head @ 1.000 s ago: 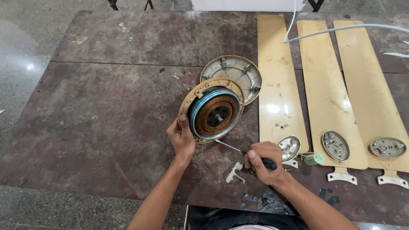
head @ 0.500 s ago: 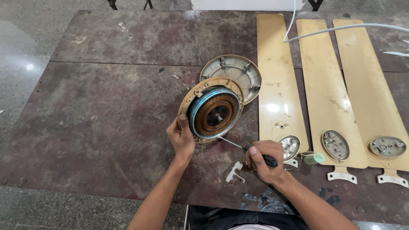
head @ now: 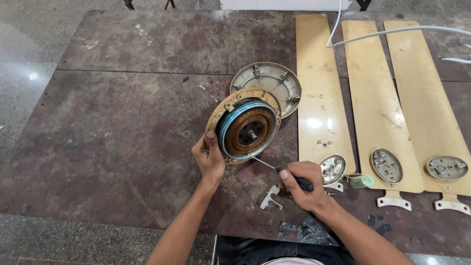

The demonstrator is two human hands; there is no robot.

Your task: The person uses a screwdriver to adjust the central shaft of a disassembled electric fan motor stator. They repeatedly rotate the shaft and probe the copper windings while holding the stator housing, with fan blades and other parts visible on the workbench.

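A round ceiling-fan motor (head: 247,128) with copper windings, a blue ring and a tan housing stands tilted on its edge on the worn brown table (head: 122,122). My left hand (head: 209,158) grips its lower left rim and holds it up. My right hand (head: 300,184) is closed around a black-handled screwdriver (head: 279,170), whose thin shaft points up-left and meets the motor's lower edge. Just behind the motor lies the motor's round tan cover (head: 267,86), hollow side up.
Three long tan fan blades (head: 324,93) lie side by side on the right, with metal brackets at their near ends. A white cable (head: 387,33) crosses the far blades. A small white metal bracket (head: 271,197) and a green cylinder (head: 361,182) lie near my right hand.
The screwdriver tip has shifted slightly along the motor's lower edge. My left hand and the motor have stayed in place.
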